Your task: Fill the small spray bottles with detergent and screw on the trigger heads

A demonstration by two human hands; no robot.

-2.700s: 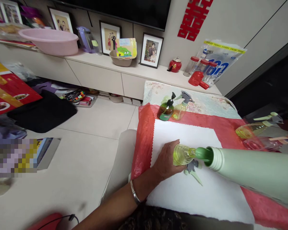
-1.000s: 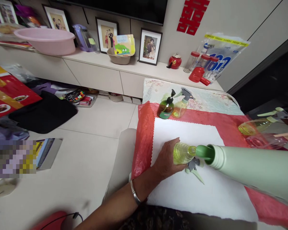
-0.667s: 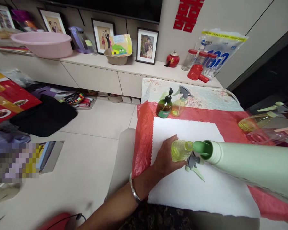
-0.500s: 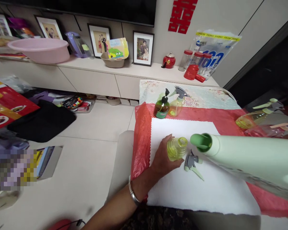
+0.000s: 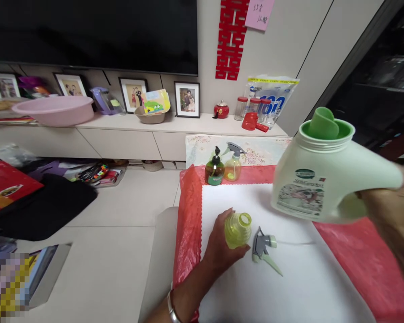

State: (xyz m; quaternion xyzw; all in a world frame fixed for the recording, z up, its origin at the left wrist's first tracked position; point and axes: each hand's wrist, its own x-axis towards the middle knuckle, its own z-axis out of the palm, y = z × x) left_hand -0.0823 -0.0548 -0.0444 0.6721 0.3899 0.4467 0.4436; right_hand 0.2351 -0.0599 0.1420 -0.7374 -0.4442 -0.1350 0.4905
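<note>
My left hand (image 5: 218, 246) is wrapped round a yellow-green ribbed spray bottle (image 5: 236, 231), whose uncapped mouth faces up and slightly right. Just right of it, a grey and pale-green trigger sprayer head (image 5: 264, 249) with a thin tube lies on the white cloth (image 5: 256, 291). My right hand (image 5: 390, 206), blurred at the right edge, grips the handle of a large pale-green detergent jug (image 5: 306, 170). The jug is held upright above the cloth, uncapped, with its green pouring spout (image 5: 323, 123) showing. What is inside the jug is hidden.
A dark-green pump bottle (image 5: 215, 168) and another spray bottle (image 5: 234, 166) stand at the table's back left. Red plastic sheeting (image 5: 190, 233) borders the cloth. Behind is a low cabinet (image 5: 131, 141) with frames, a pink basin (image 5: 55, 111) and red-lidded jars (image 5: 241, 109).
The jug has gone from lying tilted with its spout towards the bottle to upright and raised, farther right. My left hand still holds the bottle. The view has tipped up.
</note>
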